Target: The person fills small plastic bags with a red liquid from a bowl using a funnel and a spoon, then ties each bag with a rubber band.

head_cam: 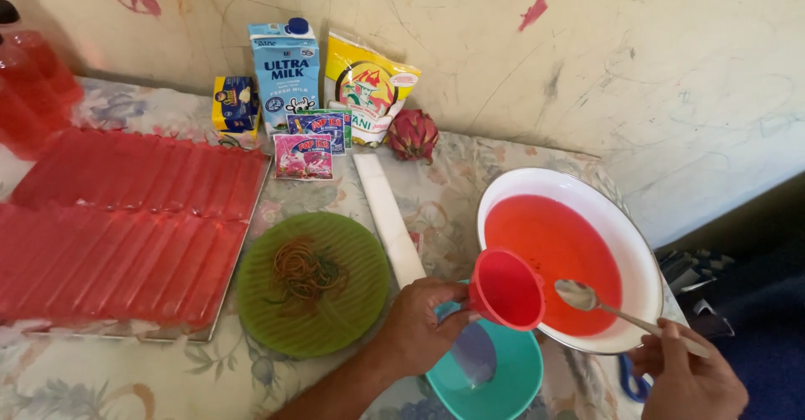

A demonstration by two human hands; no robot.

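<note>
Left hand (417, 324) at lower centre, grip clenched on red funnel (506, 289) seated in a plastic tube bag over teal bowl (503, 378). Right hand (692, 378) pinches spoon (625, 311), bowl end just right of funnel, handle running lower right, over white basin (625, 219).

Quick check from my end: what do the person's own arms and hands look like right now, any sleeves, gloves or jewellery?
Both hands are bare: no gloves, rings or watch show on the left hand or the right hand. The left forearm is uncovered as far as the picture's bottom edge, with no sleeve in view. The right arm is cut off at the wrist.
</note>
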